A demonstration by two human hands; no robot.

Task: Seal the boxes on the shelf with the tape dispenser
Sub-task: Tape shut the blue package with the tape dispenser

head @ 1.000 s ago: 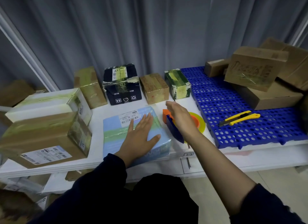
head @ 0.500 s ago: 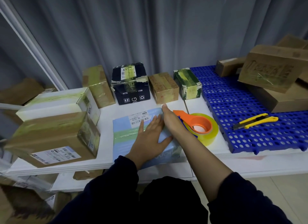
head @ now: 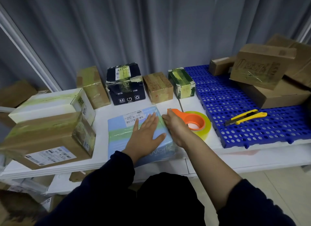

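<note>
The fingers (head: 148, 121) of the left hand (head: 144, 135) are spread flat and pressed down on the top of a light blue box (head: 121, 124); nothing is gripped by them. Their tips are laid near a white barcode label (head: 133, 117) and across a band of greenish tape (head: 117, 133) that runs over the box from side to side. The right hand (head: 175, 128) is set against the right edge of the same box, fingers held together and extended along that edge; whether anything is pinched by them cannot be told. Just beside this hand, to its right, the tape dispenser (head: 193, 120) is seen lying on the white shelf (head: 235, 156), its orange frame ringed by a roll of clear yellowish tape (head: 206, 129). The orange tip of the dispenser is found close to the right fingertips, but contact cannot be confirmed. Farther right, a yellow utility knife (head: 246, 117) is laid on a blue perforated mat (head: 235, 94). Behind the blue box, a black box (head: 125, 85), a small brown box (head: 158, 87) and a green-taped box (head: 182, 82) are lined up along the grey curtain (head: 134, 32). At the left, a large brown box (head: 48, 138) is placed before a white box (head: 48, 104).
</note>
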